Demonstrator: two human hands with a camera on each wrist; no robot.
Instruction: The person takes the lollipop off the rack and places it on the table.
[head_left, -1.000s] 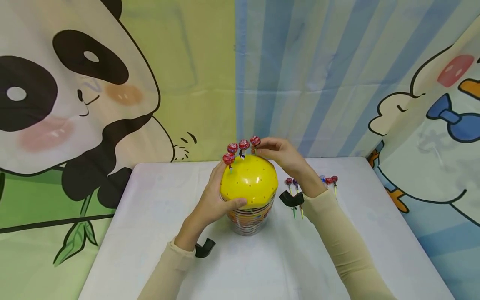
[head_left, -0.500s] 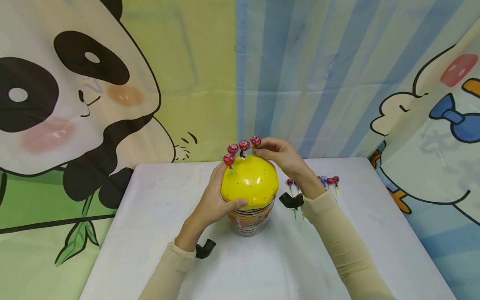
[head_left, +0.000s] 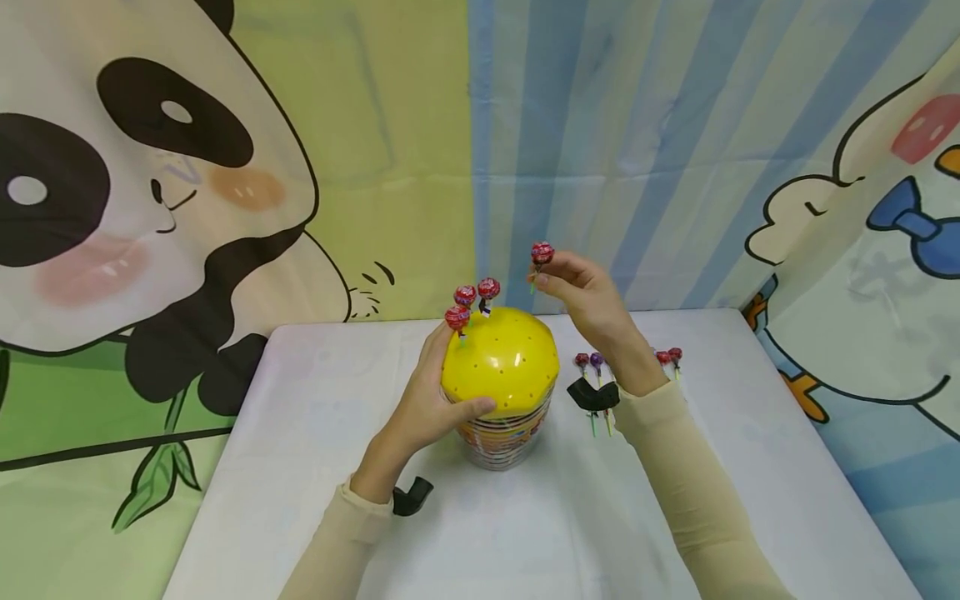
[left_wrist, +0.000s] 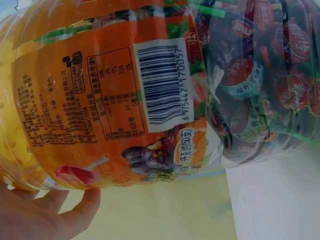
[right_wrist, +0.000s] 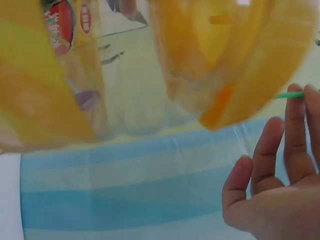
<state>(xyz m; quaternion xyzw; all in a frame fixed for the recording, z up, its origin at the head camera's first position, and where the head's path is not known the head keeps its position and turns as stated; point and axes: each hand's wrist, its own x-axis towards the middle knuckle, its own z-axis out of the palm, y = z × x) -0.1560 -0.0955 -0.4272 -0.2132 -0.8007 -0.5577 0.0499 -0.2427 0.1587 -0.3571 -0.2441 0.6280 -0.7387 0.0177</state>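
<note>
A clear plastic jar (head_left: pixel 501 446) with a domed yellow lid (head_left: pixel 501 362) stands upright on the table. Small holes dot the lid, and several wrapped lollipops show through the jar's wall in the left wrist view, beside an orange label (left_wrist: pixel 95 95) with a barcode. My left hand (head_left: pixel 431 400) grips the lid's left side, thumb across its front. Three red lollipops (head_left: pixel 488 288) stand up from the lid's left and back edge. Behind and right of the lid, my right hand (head_left: pixel 592 307) pinches another red lollipop (head_left: pixel 542 252) by its green stick (right_wrist: pixel 291 94), clear of the lid.
More lollipops (head_left: pixel 582 361) lie on the white table (head_left: pixel 300 467) to the right, partly hidden by my right forearm. Cloth with a panda (head_left: pixel 180 167) and blue stripes hangs behind the table. Black wrist mounts (head_left: pixel 592 394) sit at both wrists.
My right hand has lifted the red lollipop away from the lid's back edge, up and to the right. My left hand keeps its hold on the lid.
</note>
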